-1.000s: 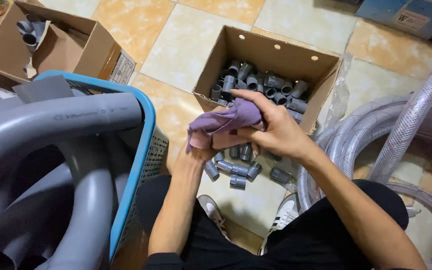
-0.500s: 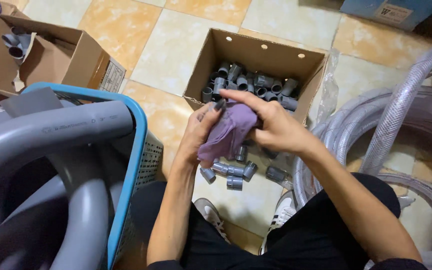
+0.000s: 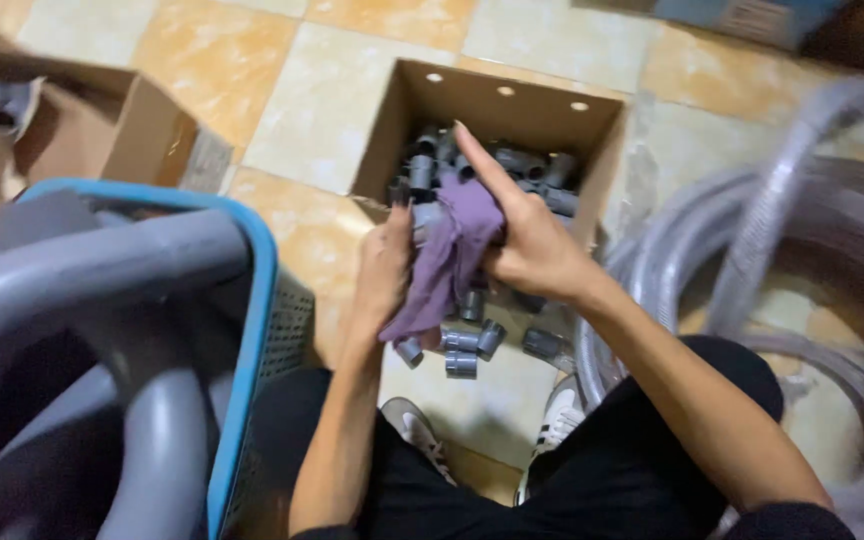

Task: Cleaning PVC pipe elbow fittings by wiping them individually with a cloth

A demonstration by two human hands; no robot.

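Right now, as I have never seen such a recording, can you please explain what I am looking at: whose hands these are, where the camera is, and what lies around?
There is no machine here. A person wears one camera on the head, looking down at their own two bare hands. The picture is a little blurred.

The left hand and right hand together hold a purple cloth; a grey fitting shows at its top, seemingly inside it.

Beyond the hands, an open box on the tiled floor holds many grey fittings. More fittings lie loose on the floor near the shoes. On the left is a blue basket with large grey pipes; on the right, coiled clear hose.
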